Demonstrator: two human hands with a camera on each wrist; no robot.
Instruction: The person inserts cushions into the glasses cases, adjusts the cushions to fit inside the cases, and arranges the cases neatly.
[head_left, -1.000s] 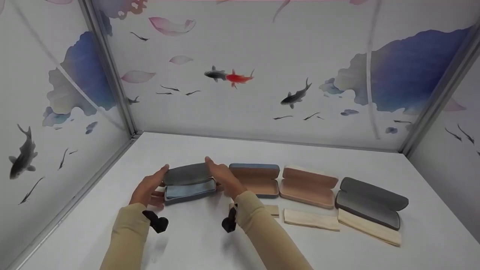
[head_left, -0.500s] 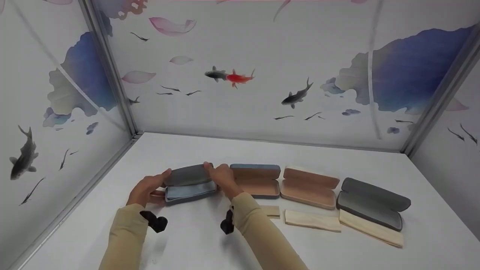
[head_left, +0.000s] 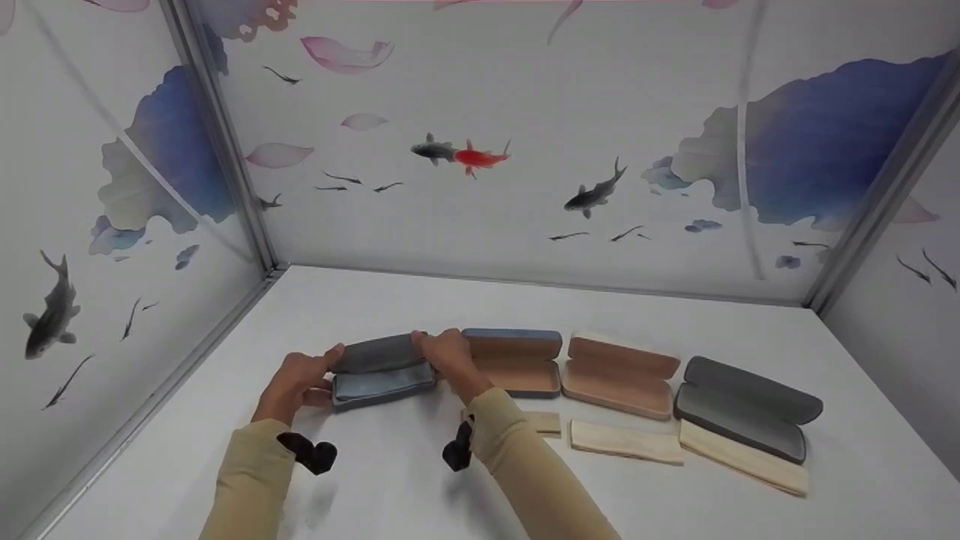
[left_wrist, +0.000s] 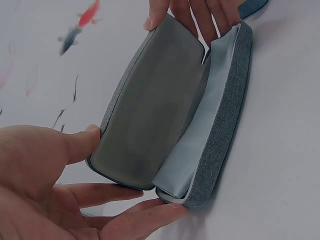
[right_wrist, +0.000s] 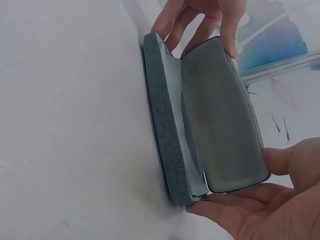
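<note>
A blue-grey fabric glasses case (head_left: pixel 379 354) with a grey lining stands with its lid raised on the left part of the table. Folded inside its base lies a light blue cloth (head_left: pixel 382 382). My left hand (head_left: pixel 291 379) holds the case's left end, its thumb on the lid's upper edge and its fingers at the end of the base, as the left wrist view shows. At the opposite end, my right hand (head_left: pixel 452 360) grips in the same way, with its thumb (right_wrist: pixel 278 161) on the lid's corner and fingers along the base's end.
Right of the held case are a blue case (head_left: pixel 525 381) and another case (head_left: pixel 615 390), both lined in tan, then a grey case (head_left: pixel 739 424), all with lids raised. Folded cream cloths (head_left: pixel 626 441) lie before them. Printed panels (head_left: pixel 480 225) wall in the white table (head_left: pixel 375 480).
The lid of the held case has tipped slightly forward and down, and my right thumb has come down with it. Both hands keep their places at the case's ends.
</note>
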